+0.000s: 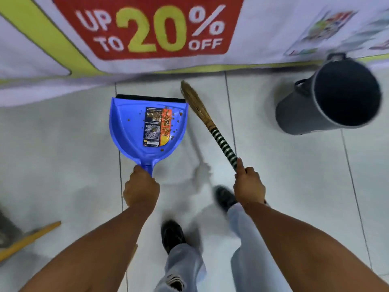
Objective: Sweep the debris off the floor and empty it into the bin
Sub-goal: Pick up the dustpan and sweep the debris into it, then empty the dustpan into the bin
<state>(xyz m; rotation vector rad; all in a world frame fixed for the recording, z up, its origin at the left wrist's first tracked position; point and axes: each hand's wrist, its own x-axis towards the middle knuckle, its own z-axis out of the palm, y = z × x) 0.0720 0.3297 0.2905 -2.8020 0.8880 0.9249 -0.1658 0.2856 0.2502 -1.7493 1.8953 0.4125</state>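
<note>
My left hand [140, 189] grips the handle of a blue dustpan [128, 127], held level above the floor. The pan has a black rubber lip at its far edge, a printed label inside, and small brown debris bits [175, 121] scattered on its right side. My right hand [248, 186] is closed around the striped green-and-white handle of a straw hand broom [197, 106]. The bristles point away, just right of the pan's far corner. A grey bin [299, 114] stands at the right, its dark mouth open towards me.
A white banner [160, 30] with a red "UP TO 20% OFF" panel hangs across the far side down to the white tiled floor [63, 144]. A yellow wooden stick [27, 239] lies at the lower left. My legs and black shoes [171, 234] are below the hands.
</note>
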